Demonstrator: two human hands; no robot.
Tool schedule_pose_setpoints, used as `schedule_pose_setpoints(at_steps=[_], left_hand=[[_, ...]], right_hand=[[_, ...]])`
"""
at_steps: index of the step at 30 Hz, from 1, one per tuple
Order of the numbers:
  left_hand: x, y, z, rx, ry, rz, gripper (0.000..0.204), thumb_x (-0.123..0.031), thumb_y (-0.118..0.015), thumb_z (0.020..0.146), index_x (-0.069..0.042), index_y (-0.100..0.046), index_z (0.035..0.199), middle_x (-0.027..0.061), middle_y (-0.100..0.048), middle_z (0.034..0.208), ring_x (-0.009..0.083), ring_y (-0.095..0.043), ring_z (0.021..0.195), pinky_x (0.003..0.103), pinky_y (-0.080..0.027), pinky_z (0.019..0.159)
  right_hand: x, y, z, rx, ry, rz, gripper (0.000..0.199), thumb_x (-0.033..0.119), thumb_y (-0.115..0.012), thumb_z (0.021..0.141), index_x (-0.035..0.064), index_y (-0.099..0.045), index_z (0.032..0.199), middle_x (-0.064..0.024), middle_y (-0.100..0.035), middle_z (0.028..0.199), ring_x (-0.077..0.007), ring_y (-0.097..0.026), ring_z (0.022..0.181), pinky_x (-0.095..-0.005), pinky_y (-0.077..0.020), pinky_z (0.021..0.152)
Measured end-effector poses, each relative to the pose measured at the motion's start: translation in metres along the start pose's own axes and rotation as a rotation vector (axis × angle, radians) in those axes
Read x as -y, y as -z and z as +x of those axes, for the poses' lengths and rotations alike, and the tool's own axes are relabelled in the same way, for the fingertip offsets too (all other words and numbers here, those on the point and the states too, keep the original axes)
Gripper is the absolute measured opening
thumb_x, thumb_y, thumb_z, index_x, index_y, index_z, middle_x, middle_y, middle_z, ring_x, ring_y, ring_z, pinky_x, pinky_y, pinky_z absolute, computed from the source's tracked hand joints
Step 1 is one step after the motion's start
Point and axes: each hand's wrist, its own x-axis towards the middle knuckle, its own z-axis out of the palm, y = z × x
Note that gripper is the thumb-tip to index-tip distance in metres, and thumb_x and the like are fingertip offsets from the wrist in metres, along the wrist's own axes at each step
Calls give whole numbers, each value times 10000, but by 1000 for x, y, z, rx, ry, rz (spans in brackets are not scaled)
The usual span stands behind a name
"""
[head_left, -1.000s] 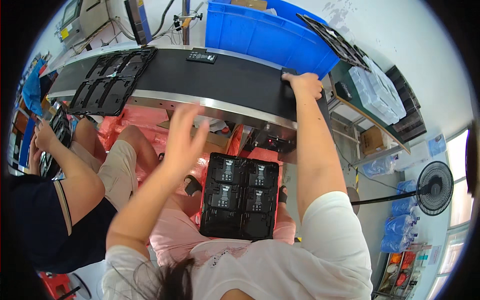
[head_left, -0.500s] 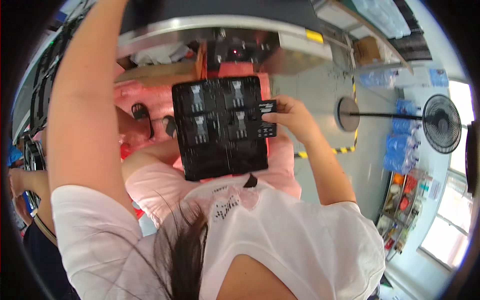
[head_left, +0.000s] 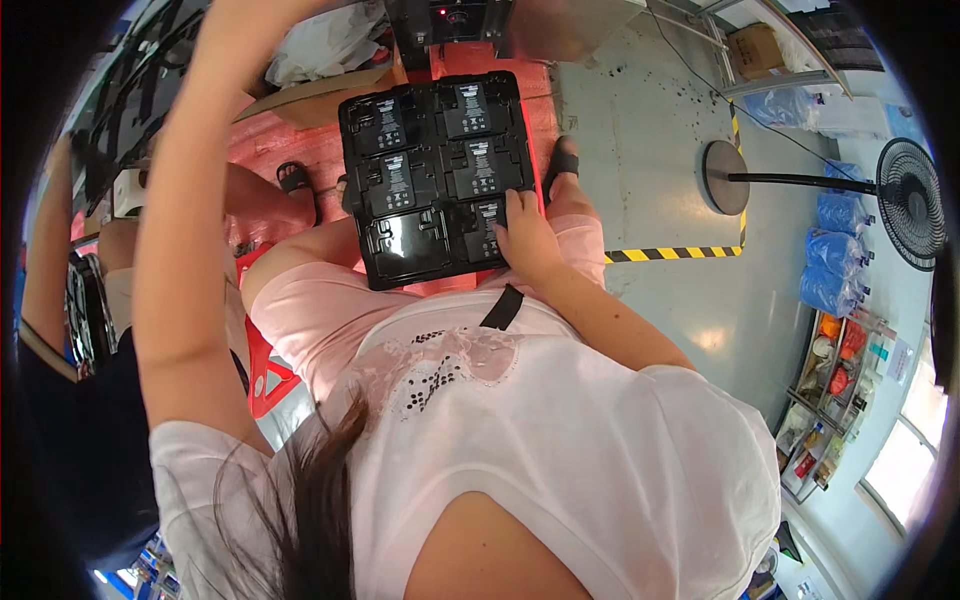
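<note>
A black plastic tray (head_left: pixel 408 248) with moulded compartments rests over my lap. Flat black batteries with white print lie in several of its pockets, such as one battery (head_left: pixel 466 110) at the far right. The near left pocket holds none. My right hand (head_left: pixel 528 236) is at the near right pocket, its fingers closed at the right edge of a battery (head_left: pixel 485 222) that lies in that pocket. My left arm (head_left: pixel 190 230) stretches up past the left of the tray, and its hand is beyond the top of the picture.
A machine with a red light (head_left: pixel 445 14) stands beyond the tray. A cardboard piece (head_left: pixel 310 103) and plastic bags (head_left: pixel 325 45) lie at the far left. A standing fan (head_left: pixel 908 200) is on the right. Another person's arm (head_left: pixel 52 250) shows at the left edge.
My right hand has brought the battery from beside the tray's right edge down into the near right pocket. The tray sits higher in view as the head view has shifted.
</note>
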Motion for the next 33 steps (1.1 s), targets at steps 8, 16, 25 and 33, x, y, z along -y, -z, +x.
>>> schedule_pose_setpoints(at_steps=[8, 16, 25, 33], left_hand=[[43, -135, -223, 160, 128, -35, 1019, -389, -790, 627, 129, -249, 1317, 265, -446, 1185, 384, -487, 1063, 418, -421, 912], [57, -179, -257, 331, 300, 189, 1063, -405, -752, 682, 108, -127, 1372, 277, -389, 1208, 401, -500, 1062, 407, -499, 825], [96, -189, -264, 261, 365, 64, 773, -214, -659, 780, 102, -206, 1319, 207, -621, 814, 383, -633, 745, 439, -524, 712], [64, -177, -265, 82, 279, 229, 1022, -472, -735, 676, 2, -183, 1393, 229, -284, 1384, 368, -330, 1262, 482, -346, 981]], right_hand=[[-31, -4, -34, 149, 670, -440, 547, 139, -619, 682, 48, -512, 1211, -137, -406, 1346, -295, -371, 1260, -481, -423, 910], [-41, -18, -37, 94, 608, -465, 591, 114, -628, 690, 90, -482, 1262, -119, -370, 1393, -289, -369, 1276, -459, -404, 940], [-36, -13, -40, 108, 562, -403, 619, 84, -643, 694, 111, -465, 1285, -104, -360, 1403, -290, -367, 1283, -429, -410, 942], [-35, -15, -36, 136, 545, -408, 584, 94, -653, 708, 100, -476, 1264, -112, -365, 1395, -300, -362, 1281, -448, -427, 922]])
